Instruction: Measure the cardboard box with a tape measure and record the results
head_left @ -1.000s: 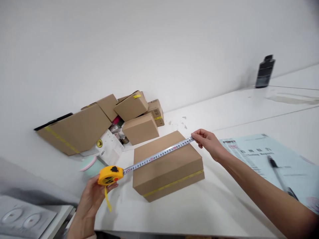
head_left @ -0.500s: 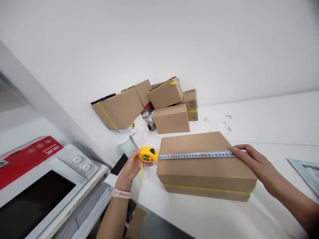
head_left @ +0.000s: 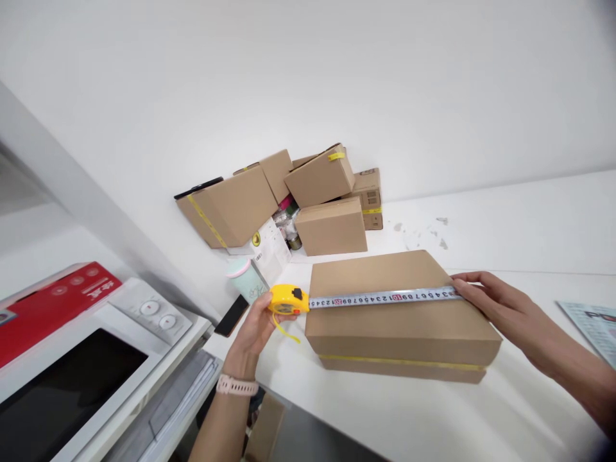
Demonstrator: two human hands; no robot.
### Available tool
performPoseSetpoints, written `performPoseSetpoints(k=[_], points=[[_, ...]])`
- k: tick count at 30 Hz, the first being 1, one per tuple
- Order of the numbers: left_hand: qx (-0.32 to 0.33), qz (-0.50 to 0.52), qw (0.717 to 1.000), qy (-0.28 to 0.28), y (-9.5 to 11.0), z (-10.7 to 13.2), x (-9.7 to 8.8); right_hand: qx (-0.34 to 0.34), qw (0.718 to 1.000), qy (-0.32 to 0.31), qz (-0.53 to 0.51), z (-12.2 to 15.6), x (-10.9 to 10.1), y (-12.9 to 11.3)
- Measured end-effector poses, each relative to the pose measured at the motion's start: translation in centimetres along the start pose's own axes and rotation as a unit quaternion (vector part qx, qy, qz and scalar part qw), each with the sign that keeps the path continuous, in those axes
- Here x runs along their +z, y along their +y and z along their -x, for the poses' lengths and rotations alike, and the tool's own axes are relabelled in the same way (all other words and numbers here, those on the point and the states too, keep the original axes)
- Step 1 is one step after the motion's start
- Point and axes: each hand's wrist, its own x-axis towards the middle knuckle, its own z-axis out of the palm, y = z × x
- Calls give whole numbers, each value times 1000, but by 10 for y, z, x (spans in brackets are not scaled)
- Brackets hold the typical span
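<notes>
A flat brown cardboard box [head_left: 399,327] with a yellow tape band lies on the white table [head_left: 529,218]. A white measuring tape blade [head_left: 385,298] is stretched across its top from left to right. My left hand [head_left: 255,321] grips the yellow tape measure case [head_left: 287,299] at the box's left edge. My right hand [head_left: 500,305] pinches the blade's end at the box's right edge.
A heap of smaller cardboard boxes [head_left: 289,199] leans on the wall behind. A mint cup [head_left: 244,277] and a black phone [head_left: 231,316] sit near my left hand. A white and red machine [head_left: 72,346] stands at the left. A blue printed sheet [head_left: 591,321] lies at the right.
The view swung left, bringing the machine into sight. The tape went from slanting over the box to lying straight along its top, and the case drew closer to the left edge.
</notes>
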Motion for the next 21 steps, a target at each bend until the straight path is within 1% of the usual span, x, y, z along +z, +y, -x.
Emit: performPoseSetpoints(k=[2, 3, 5, 7, 8, 9, 11, 12, 13, 14, 15, 17, 18, 19, 21], points=[[14, -1, 1000, -11, 4, 22, 17, -48, 999, -17, 4, -3, -10, -9], [9, -3, 1000, -23, 3, 36, 28, -74, 997, -22, 5, -4, -15, -16], [-26, -5, 998, -57, -5, 64, 54, -118, 993, -19, 0, -7, -19, -37], [-98, 34, 989, -109, -24, 86, 82, -162, 986, -39, -10, -11, -12, -63], [-123, 66, 984, -114, -37, 93, 97, -190, 979, -75, -11, -13, -5, -75], [-166, 86, 972, -145, -50, 97, 111, -218, 968, -121, -3, -17, 4, -86], [-196, 148, 962, -123, -76, 95, 137, -249, 946, -205, 23, -28, 25, -100], [-210, 170, 956, -113, -86, 91, 148, -254, 938, -233, 35, -36, 35, -104], [-197, 186, 957, -102, -92, 85, 159, -255, 934, -248, 44, -45, 44, -104], [-161, 190, 964, -92, -95, 79, 168, -254, 933, -250, 51, -54, 52, -103], [-120, 182, 973, -81, -95, 73, 175, -250, 937, -236, 59, -63, 58, -100], [-46, 157, 985, -61, -89, 64, 186, -229, 954, -178, 79, -80, 66, -92], [-31, 148, 987, -54, -84, 60, 190, -214, 962, -145, 90, -86, 68, -89], [-30, 144, 988, -52, -80, 57, 193, -200, 968, -119, 99, -91, 69, -85], [-36, 145, 987, -58, -73, 51, 197, -181, 973, -99, 106, -95, 71, -80]])
